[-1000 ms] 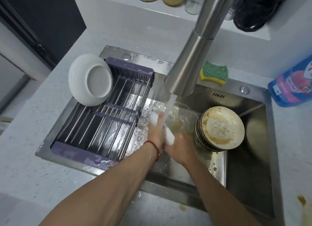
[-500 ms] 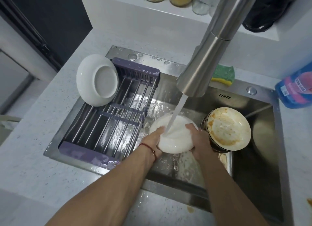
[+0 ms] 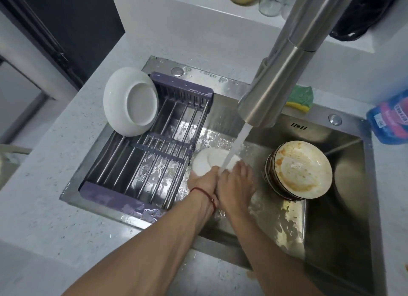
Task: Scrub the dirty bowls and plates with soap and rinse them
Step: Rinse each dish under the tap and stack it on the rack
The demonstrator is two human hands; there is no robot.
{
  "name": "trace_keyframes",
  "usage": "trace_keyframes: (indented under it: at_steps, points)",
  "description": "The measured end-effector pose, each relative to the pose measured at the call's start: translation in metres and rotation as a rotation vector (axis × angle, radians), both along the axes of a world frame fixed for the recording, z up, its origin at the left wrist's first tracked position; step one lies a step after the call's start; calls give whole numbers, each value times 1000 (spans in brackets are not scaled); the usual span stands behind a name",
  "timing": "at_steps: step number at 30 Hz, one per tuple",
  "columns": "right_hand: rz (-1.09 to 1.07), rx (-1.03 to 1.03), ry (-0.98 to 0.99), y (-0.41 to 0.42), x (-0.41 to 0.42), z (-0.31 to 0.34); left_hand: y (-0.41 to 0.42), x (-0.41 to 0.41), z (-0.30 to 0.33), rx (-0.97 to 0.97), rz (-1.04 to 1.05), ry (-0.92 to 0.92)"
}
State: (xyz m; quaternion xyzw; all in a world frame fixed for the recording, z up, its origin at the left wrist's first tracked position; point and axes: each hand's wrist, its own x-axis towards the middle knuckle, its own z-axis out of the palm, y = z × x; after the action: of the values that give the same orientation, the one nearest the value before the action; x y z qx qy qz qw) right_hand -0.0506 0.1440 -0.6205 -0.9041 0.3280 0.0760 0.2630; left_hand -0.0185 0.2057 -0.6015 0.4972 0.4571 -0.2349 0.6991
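Both hands are down in the sink, right under the water. The left hand [image 3: 202,181], with a red string at the wrist, grips the near edge of a white dish [image 3: 208,161]; the right hand [image 3: 237,181] lies over it beside the left, fingers spread across the rim. The two hands touch at the thumbs. The stream [image 3: 235,150] from the tap [image 3: 287,75] lands right where hands and dish meet, so this one looks to be in its rinse.

Just to the right stands a stack of dirty bowls [image 3: 298,170], the top one smeared orange and brown, untouched by the water. To the left, a clean white bowl [image 3: 130,101] leans upside down on the far corner of the drying rack [image 3: 154,154], which spans the left part of the sink [image 3: 344,207]. So I'd judge one piece done, one nearly there, the whole stack left.

The sponge [image 3: 301,98] sits on the sink's back ledge, a blue soap pouch [image 3: 390,119] on the table at the right.

Hard to tell: how many bowls the stack holds, and whether the dish in hand is a plate or a shallow bowl, since hands and water cover much of it. The pouch is cut off at the edge.
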Motion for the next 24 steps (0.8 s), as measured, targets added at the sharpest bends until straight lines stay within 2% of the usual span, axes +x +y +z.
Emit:
trace_keyframes:
  at_steps: [3,5,7,10,12,15,17,19,20,22,24]
  points:
    - [-187,230,21,-34,18,-18,-7,-8,6,101,-176,-88]
    - [-178,386,78,-55,37,-44,-11,-13,2,191,-309,-155]
    - [-44,454,101,-51,54,-32,-12,-15,0,265,-396,-231]
    - [301,377,95,-21,64,14,-13,-9,-1,355,-470,-280]
    - [267,338,120,-17,71,10,-14,-9,-2,404,-480,-309]
    - [181,294,254,-32,78,-24,-16,-13,-1,465,-618,-330]
    - [196,308,271,-21,77,-27,-13,-10,-6,429,-571,-304]
    - [250,311,274,-8,74,-3,-10,-7,-3,372,-477,-233]
    - [275,310,288,-8,77,2,-7,-6,-3,373,-483,-254]
    - [117,411,246,-23,80,4,-2,-11,1,336,-521,-293]
    - [-65,549,206,-61,75,-19,5,-11,10,202,-448,-235]
